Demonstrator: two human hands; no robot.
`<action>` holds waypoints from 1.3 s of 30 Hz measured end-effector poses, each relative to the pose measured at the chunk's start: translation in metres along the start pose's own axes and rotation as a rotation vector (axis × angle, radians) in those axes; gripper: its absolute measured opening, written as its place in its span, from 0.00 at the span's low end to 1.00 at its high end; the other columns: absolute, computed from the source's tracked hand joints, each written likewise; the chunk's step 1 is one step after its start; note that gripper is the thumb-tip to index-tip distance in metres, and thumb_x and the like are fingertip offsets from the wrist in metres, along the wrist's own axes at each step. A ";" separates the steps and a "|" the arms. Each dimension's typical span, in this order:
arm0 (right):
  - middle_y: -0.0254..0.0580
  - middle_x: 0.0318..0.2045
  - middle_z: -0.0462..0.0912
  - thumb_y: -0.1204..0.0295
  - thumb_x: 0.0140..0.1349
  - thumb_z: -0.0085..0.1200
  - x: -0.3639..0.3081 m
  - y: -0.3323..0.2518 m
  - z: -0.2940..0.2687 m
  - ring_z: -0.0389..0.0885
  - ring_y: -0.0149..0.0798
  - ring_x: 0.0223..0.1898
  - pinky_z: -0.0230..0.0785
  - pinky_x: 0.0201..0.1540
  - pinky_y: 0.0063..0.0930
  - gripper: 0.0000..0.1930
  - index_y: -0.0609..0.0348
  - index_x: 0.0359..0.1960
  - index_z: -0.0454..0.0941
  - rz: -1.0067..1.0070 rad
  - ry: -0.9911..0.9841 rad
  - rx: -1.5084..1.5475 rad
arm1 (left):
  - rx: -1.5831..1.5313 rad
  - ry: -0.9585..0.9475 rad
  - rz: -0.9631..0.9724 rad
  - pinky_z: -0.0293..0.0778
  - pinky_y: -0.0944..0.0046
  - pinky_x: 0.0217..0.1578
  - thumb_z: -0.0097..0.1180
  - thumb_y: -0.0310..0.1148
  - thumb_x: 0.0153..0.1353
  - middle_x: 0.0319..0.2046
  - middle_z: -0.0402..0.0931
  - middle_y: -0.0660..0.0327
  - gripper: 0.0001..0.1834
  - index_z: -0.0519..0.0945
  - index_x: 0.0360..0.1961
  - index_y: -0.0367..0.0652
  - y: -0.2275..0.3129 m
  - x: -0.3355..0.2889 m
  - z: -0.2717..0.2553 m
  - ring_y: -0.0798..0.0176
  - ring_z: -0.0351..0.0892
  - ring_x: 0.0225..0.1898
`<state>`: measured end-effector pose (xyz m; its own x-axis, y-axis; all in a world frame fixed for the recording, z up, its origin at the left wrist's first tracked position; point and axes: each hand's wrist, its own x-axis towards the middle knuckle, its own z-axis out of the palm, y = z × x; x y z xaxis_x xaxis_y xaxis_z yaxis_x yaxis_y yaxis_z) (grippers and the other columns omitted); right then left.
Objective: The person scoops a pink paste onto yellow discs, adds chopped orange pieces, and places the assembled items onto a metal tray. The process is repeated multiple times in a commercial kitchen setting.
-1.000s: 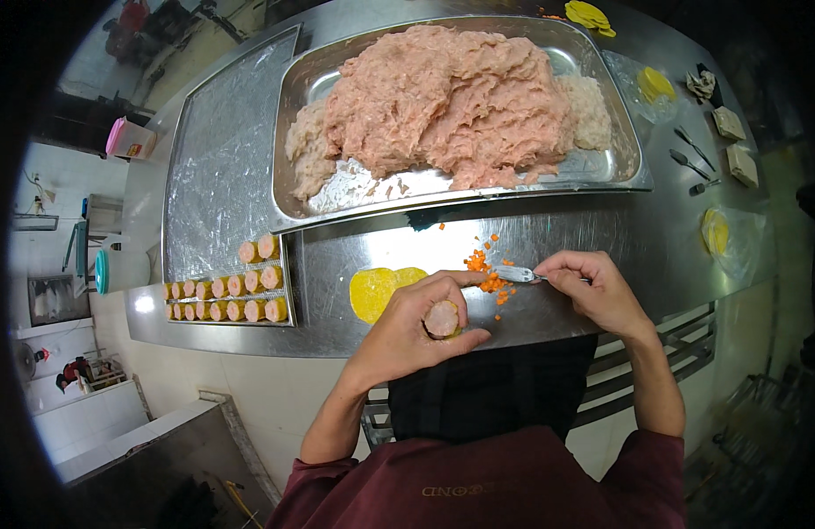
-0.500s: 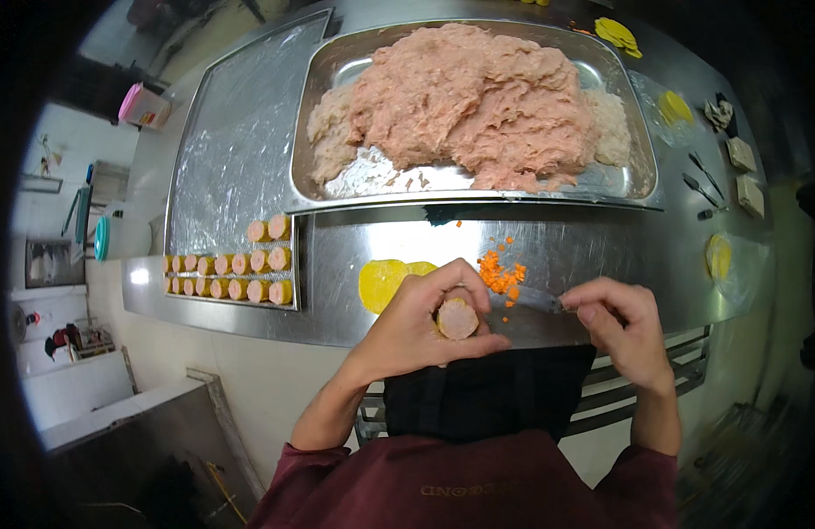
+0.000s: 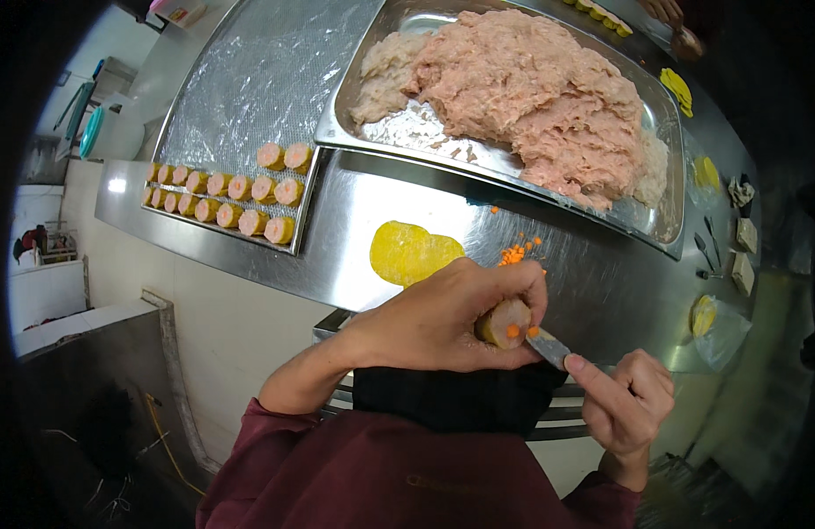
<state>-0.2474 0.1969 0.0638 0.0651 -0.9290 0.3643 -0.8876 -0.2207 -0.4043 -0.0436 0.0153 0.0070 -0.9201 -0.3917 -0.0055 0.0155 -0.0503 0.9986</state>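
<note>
Well, pan [image 3: 416, 125]: mince [image 3: 531, 106]; tray [image 3: 240, 79]: rolls [image 3: 240, 188] — left fingers [image 3: 524, 280]: another roll [image 3: 506, 316].

A short line of faint lettering [image 3: 444, 483] stands across the chest of the dark red shirt [image 3: 363, 463], below the left hand [image 3: 429, 319] and left of the right hand [image 3: 626, 404], too blurred to read; no other writing is legible
</note>
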 end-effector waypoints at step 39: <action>0.28 0.22 0.57 0.79 0.34 0.67 0.027 -0.024 -0.007 0.61 0.31 0.19 0.50 0.22 0.28 0.32 0.43 0.48 0.96 -0.091 -0.170 -0.146 | 0.182 0.015 0.325 0.71 0.56 0.31 0.80 0.33 0.50 0.28 0.75 0.60 0.20 0.76 0.31 0.43 -0.015 -0.007 -0.011 0.52 0.80 0.30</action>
<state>-0.2281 0.1789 0.0895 0.2130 -0.9464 0.2427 -0.9302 -0.2724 -0.2461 -0.0331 0.0083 -0.0084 -0.8727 -0.3736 0.3143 0.2351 0.2427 0.9412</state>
